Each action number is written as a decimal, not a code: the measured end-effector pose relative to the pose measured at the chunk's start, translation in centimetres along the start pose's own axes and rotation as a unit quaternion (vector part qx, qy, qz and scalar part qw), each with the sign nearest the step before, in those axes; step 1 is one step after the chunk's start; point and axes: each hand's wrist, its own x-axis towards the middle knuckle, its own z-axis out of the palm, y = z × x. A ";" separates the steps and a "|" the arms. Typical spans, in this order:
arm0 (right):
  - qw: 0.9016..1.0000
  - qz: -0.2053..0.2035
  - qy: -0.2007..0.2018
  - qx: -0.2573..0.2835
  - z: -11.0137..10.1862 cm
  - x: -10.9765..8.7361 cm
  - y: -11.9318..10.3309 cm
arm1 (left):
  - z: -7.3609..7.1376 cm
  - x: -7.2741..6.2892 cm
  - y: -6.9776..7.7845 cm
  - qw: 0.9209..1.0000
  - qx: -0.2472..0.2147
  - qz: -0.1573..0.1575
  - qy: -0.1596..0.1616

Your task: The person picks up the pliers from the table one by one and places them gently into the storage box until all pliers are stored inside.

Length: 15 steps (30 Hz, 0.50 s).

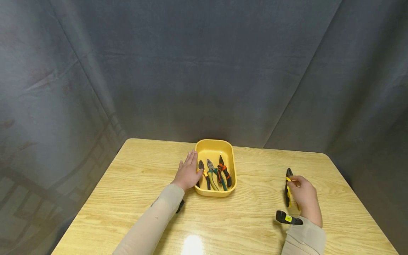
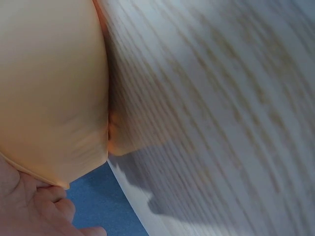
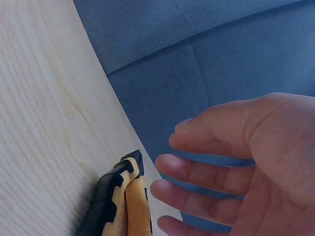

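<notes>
My left hand point(image 1: 187, 173) rests along the left side of a yellow bin point(image 1: 215, 193), its fingers straight at the rim and its thumb over the edge. In the left wrist view that hand point(image 2: 37, 209) touches the bin's wall point(image 2: 54, 98). Inside the bin lie yellow-and-black pliers point(image 1: 208, 181), green-and-yellow pliers point(image 1: 211, 175) and orange-and-black pliers point(image 1: 226, 173). My right hand point(image 1: 305, 194) is beside another pair of yellow-and-black pliers point(image 1: 287, 198) on the table. The right wrist view shows its loosely bent fingers point(image 3: 202, 172) apart from these pliers point(image 3: 106, 201).
The light wooden table point(image 1: 261, 212) ends at a dark grey curtain point(image 1: 204, 78) behind, with more curtain at both sides. The bin stands near the back edge. Black wrist cameras are strapped on both arms, the right one point(image 1: 288, 217) close over the table.
</notes>
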 end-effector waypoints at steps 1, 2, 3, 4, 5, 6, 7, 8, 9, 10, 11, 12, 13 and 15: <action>1.000 0.002 -0.002 0.000 0.0 0.0 0.0 | 0.0 0.0 0.0 1.000 -0.002 0.001 0.001; 1.000 0.004 -0.003 0.000 0.0 0.0 0.1 | 0.0 0.0 0.0 1.000 -0.003 0.002 0.004; 1.000 0.005 -0.003 -0.001 0.0 0.1 0.1 | -0.1 -0.1 0.0 1.000 -0.003 0.002 0.004; 1.000 0.006 -0.003 -0.001 0.0 0.1 0.2 | -0.1 -0.1 0.0 1.000 -0.002 0.003 0.004; 1.000 0.007 -0.003 0.000 0.0 0.1 0.3 | -0.1 -0.1 0.0 1.000 -0.001 0.003 0.004; 1.000 0.010 -0.002 0.000 0.0 0.1 0.3 | -0.1 -0.1 0.0 1.000 0.001 0.002 0.004; 1.000 0.013 -0.002 0.001 0.0 0.2 0.4 | 0.0 -0.1 0.0 1.000 0.001 0.002 0.004; 1.000 0.017 -0.001 0.003 0.0 0.2 0.4 | 0.0 -0.1 0.0 1.000 0.002 0.002 0.005; 1.000 0.019 -0.001 0.004 0.0 0.2 0.5 | 0.0 -0.1 0.0 1.000 0.004 0.001 0.003; 1.000 0.021 -0.001 0.006 0.0 0.2 0.5 | 0.0 -0.1 0.0 1.000 0.005 0.000 0.002; 1.000 0.024 0.001 0.008 0.1 0.1 0.6 | 0.0 -0.1 0.1 1.000 0.002 0.001 0.003; 1.000 0.027 0.004 0.010 0.1 0.1 0.6 | 0.0 -0.2 0.1 1.000 0.000 0.002 0.005; 0.999 0.029 0.005 0.012 0.1 0.0 0.7 | 0.0 -0.2 0.1 1.000 -0.001 0.003 0.005; 0.999 0.033 0.013 0.016 0.1 -0.1 0.8 | 0.0 -0.1 0.2 1.000 -0.001 0.005 0.005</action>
